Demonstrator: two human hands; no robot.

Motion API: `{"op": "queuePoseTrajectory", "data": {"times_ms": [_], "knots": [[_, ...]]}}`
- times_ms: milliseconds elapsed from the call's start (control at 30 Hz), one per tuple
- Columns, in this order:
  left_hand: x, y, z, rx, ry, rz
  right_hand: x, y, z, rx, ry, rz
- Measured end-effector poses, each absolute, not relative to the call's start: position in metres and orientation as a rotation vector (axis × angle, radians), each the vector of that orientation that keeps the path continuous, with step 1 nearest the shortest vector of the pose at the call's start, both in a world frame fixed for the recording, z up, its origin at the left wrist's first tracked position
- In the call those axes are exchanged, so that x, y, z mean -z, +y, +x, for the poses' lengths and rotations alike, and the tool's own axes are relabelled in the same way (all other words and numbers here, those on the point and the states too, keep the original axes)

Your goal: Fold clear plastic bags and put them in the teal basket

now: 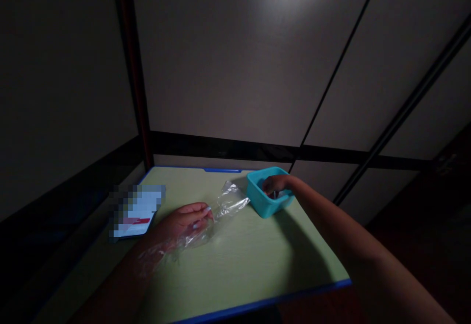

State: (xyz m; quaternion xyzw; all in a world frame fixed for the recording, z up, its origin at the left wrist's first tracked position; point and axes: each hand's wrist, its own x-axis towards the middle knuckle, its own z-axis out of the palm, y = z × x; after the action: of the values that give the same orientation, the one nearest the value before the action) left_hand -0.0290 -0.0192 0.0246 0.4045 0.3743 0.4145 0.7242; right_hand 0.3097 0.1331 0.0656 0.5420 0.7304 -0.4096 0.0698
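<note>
My left hand (193, 216) is closed on a crumpled clear plastic bag (231, 201) above the light green table (235, 275). One end of the film reaches toward the basket, and more of it trails back along my left wrist. At the table's far right stands a turquoise basket (259, 197). My right hand (275, 185) reaches inside it with the fingers curled downward; the fingertips and anything between them are too dark to make out.
A lit phone (136, 213), partly pixelated, lies at the table's left side. Blue edging runs round the tabletop. Panelled doors (228, 69) rise directly behind the table, with another dark panel at the left.
</note>
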Motion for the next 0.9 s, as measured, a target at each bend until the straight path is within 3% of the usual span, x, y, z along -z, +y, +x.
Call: {"op": "queuePoseTrajectory", "data": {"times_ms": [267, 467, 600, 900], "knots": [[-0.023, -0.017, -0.031, -0.935, 0.838, 0.888, -0.09, 0.124, 0.328, 1.273, 2.475, 1.776], [-0.034, -0.023, -0.029, -0.987, 0.879, 0.823, -0.116, 0.103, 0.352, 1.076, 2.785, 2.037], [-0.04, -0.024, -0.026, -1.158, 0.862, 0.683, -0.116, 0.068, 0.36, 0.503, 2.809, 1.959], [-0.052, -0.015, -0.041, -1.501, 0.476, 0.498, -0.087, 0.014, 0.327, -0.448, 2.562, 1.792]]}}
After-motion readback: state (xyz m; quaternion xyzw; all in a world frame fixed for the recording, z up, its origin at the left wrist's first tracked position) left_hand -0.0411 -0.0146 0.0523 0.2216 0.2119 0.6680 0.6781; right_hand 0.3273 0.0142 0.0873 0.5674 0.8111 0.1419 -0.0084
